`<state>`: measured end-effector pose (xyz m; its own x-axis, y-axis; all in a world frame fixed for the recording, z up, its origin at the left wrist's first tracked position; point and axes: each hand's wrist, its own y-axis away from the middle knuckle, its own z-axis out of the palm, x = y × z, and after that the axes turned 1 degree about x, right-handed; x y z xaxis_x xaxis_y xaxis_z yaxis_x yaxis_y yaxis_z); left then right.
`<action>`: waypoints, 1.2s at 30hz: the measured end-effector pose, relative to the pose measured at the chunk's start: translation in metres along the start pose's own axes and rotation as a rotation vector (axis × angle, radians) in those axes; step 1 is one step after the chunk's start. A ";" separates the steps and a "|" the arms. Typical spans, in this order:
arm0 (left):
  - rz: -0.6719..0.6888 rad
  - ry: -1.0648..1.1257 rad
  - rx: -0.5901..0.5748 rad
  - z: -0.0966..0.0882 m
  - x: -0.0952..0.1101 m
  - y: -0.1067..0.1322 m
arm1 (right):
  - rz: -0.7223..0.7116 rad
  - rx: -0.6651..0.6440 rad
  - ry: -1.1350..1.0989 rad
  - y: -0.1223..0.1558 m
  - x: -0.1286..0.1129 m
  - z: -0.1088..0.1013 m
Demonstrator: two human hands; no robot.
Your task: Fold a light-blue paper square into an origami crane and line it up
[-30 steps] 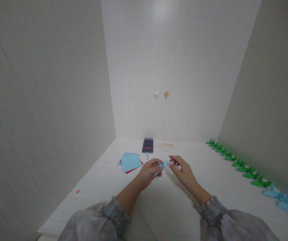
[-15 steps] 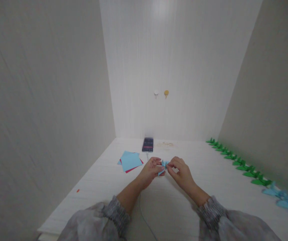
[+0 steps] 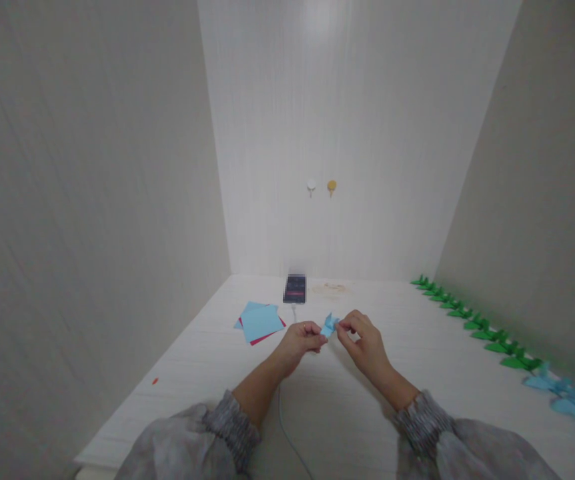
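Between my two hands, above the table, is a small folded light-blue origami figure with pointed parts standing up. The thumb and fingers of my left hand pinch its lower left end. My right hand pinches its right end between thumb and forefinger, the other fingers curled. Part of the figure is hidden behind the fingertips. To the left of my hands lies a loose stack of square paper, light blue on top with red showing beneath.
Along the right wall runs a row of green origami figures, continued nearer by blue ones. A phone with a white cable stands at the back. Two hooks hang on the wall. A small orange bit lies at left.
My left hand has shifted slightly left and down, its fingers now at the figure's lower end. More of the blue origami figure shows. My right hand keeps its pinch nearly in place.
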<state>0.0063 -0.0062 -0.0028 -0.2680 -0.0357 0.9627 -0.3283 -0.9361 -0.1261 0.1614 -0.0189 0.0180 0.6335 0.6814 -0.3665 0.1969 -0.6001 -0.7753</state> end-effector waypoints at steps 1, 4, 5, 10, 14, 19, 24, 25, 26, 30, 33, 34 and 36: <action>-0.007 0.000 0.002 0.000 0.000 0.000 | -0.002 0.006 -0.004 0.000 0.000 0.000; -0.029 0.004 0.010 0.001 0.002 0.000 | -0.007 0.014 -0.009 -0.001 -0.001 -0.001; -0.033 0.013 0.015 0.001 0.002 0.001 | -0.008 0.011 -0.008 -0.001 -0.001 -0.001; -0.064 0.062 0.027 0.000 0.006 0.001 | -0.031 -0.019 0.006 0.000 -0.002 -0.001; -0.077 0.022 0.062 -0.001 0.003 0.000 | -0.080 -0.040 -0.004 0.001 -0.002 -0.001; -0.064 0.023 0.060 0.000 0.001 -0.002 | 0.030 -0.033 -0.065 0.000 -0.002 0.001; -0.043 0.022 0.093 -0.001 0.000 -0.002 | 0.409 -0.174 -0.252 0.000 0.003 0.009; -0.047 0.019 0.097 -0.001 0.000 -0.002 | 0.476 -0.210 -0.310 0.000 0.004 0.011; -0.053 0.015 0.099 -0.001 -0.001 -0.003 | 0.531 -0.238 -0.367 0.001 0.004 0.012; -0.075 0.000 0.094 -0.003 -0.002 -0.004 | 0.653 -0.258 -0.533 0.002 0.004 0.016; -0.065 -0.009 0.094 -0.004 -0.003 -0.004 | 0.687 -0.251 -0.611 0.002 0.001 0.016; -0.056 -0.008 0.090 -0.004 -0.004 -0.004 | 0.693 -0.246 -0.629 0.002 0.000 0.016; -0.035 0.003 0.075 -0.004 -0.004 -0.005 | 0.701 -0.241 -0.662 0.002 -0.001 0.016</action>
<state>0.0054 -0.0003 -0.0075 -0.2606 -0.0019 0.9654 -0.2691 -0.9602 -0.0746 0.1492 -0.0137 0.0088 0.1336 0.1920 -0.9723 0.1313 -0.9758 -0.1746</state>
